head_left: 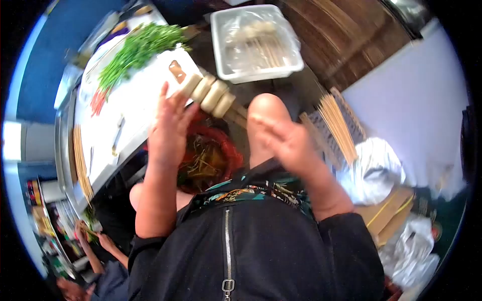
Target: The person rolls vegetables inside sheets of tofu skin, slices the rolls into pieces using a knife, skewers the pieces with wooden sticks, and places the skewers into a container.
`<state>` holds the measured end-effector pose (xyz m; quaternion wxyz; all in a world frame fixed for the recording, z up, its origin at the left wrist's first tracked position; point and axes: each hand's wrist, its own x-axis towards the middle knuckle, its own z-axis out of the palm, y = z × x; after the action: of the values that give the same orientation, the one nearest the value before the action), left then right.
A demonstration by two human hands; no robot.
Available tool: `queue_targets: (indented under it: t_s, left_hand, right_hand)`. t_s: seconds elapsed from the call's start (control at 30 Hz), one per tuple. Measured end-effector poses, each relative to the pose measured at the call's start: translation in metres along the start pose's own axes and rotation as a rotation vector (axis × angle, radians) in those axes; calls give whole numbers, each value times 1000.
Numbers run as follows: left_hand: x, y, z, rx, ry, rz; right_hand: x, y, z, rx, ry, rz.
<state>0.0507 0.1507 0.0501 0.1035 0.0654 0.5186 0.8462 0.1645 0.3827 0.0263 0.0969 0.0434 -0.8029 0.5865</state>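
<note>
My left hand (170, 125) is raised by the edge of the white table (138, 118), its fingers spread and slightly blurred. Just beyond its fingertips is a row of thick pale rolls (213, 96) with sticks pointing toward my knee; whether the hand touches them I cannot tell. Over my bare knee, my right hand (288, 143) has its fingers stretched out, smeared by motion, with nothing visible in it. A bunch of green leafy herbs (138, 52) with reddish stem ends lies on the table.
A white plastic bin (296, 67) holds bagged skewered pieces. Bamboo skewers (337, 125) stand in a basket at right, by white plastic bags (374, 168). Beneath the left hand, a red-lined container (231, 153) holds scraps. More skewers (82, 160) lie on the table's left edge; another person (110, 281) works at lower left.
</note>
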Motion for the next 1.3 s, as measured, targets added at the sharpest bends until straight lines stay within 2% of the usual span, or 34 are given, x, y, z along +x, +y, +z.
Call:
queue_targets:
  t_s: [0.03, 0.1, 0.17, 0.23, 0.37, 0.47, 0.53, 0.63, 0.7, 0.8, 0.87, 0.93, 0.97, 1.0, 1.03, 1.07, 1.1, 1.13, 1.17, 1.23, 1.3]
  left_hand:
    - [1, 2, -7, 108, 11, 15]
    - [0, 10, -20, 219, -15, 75]
    - [-1, 14, -26, 301, 2, 77]
    - [-2, 8, -30, 308, -9, 28]
    - [-7, -1, -23, 326, -8, -40]
    - [-5, -3, -29, 317, 30, -57]
    - [-4, -3, -38, 321, 33, -59]
    - [-5, 1, -48, 340, 55, -54]
    - [-6, 3, -54, 353, 74, -49]
    - [-4, 5, -61, 354, 107, -58]
    - [-3, 7, -61, 373, 153, -72]
    - [1, 9, -65, 404, 155, -116]
    - [5, 9, -69, 435, 99, -98]
    - [8, 12, -72, 418, 68, -136]
    - [11, 15, -81, 386, 39, -126]
    - [13, 18, -86, 416, 48, -36]
    - [16, 25, -94, 398, 102, -1]
    - [21, 32, -104, 369, 174, 145]
    - [25, 39, -114, 341, 240, 285]
    - [30, 57, -135, 259, 488, 519]
    - [32, 70, -162, 242, 627, 719]
  right_hand:
    - [2, 14, -18, -101, 96, -5]
    - [11, 33, -56, -153, 170, 183]
    - [32, 72, -78, -460, 223, 241]
    - [68, 99, -88, -649, 170, 111]
    - [173, 158, -61, -823, -55, 315]
    - [229, 181, -31, -808, -77, 272]
    - [254, 189, -16, -770, 23, 376]
    - [276, 199, -7, -723, 105, 412]
    - [285, 214, -6, -726, 68, 420]
    - [301, 248, 2, -499, 290, 532]
    - [311, 294, 4, -534, 325, 493]
    - [309, 309, 3, -630, 346, 232]
    - [293, 270, -4, -777, 227, 135]
    - [291, 270, -13, -805, 216, 191]
    - [277, 269, -31, -894, 191, -44]
    - [252, 217, -37, -937, 169, 56]
    - [229, 165, -41, -1071, 67, 301]
    - [210, 133, -45, -1086, 142, 310]
    - [195, 108, -46, -972, 225, 190]
    - [187, 52, -10, -546, 304, 109]
    - [189, -6, 52, -359, 122, -236]
